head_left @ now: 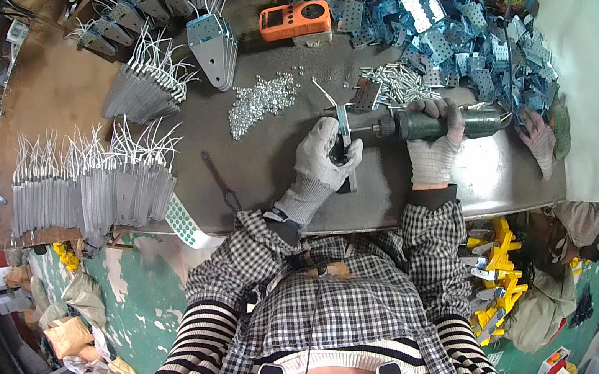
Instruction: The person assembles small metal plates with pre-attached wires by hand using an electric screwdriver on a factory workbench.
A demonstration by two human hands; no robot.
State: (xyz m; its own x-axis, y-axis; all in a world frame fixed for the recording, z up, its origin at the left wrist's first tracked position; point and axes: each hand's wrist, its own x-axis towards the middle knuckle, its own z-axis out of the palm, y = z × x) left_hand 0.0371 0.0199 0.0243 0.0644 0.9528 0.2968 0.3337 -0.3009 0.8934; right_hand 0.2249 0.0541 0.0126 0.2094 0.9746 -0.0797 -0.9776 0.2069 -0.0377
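My left hand (pixel 323 156), in a grey knit glove, closes around a flat metal part (pixel 343 121) with a bracket-like top and a white wire at its far end. In a similar glove, my right hand (pixel 435 134) grips a dark green power screwdriver (pixel 483 124) lying sideways. Its bit points left and reaches the part in my left hand; whether it sits on a screw is too small to tell. Just beyond are a heap of small screws (pixel 400 86) and a brown perforated plate (pixel 365 95). Left of my left hand lie many small shiny nuts (pixel 261 104).
Rows of grey plates with white wires (pixel 95 183) stand at the left, more bracketed plates (pixel 212 46) behind. An orange meter (pixel 296 21) and a pile of blue-silver brackets (pixel 445 42) fill the back. A dark tool (pixel 221 179) lies near the front edge; a glove (pixel 537 143) lies right.
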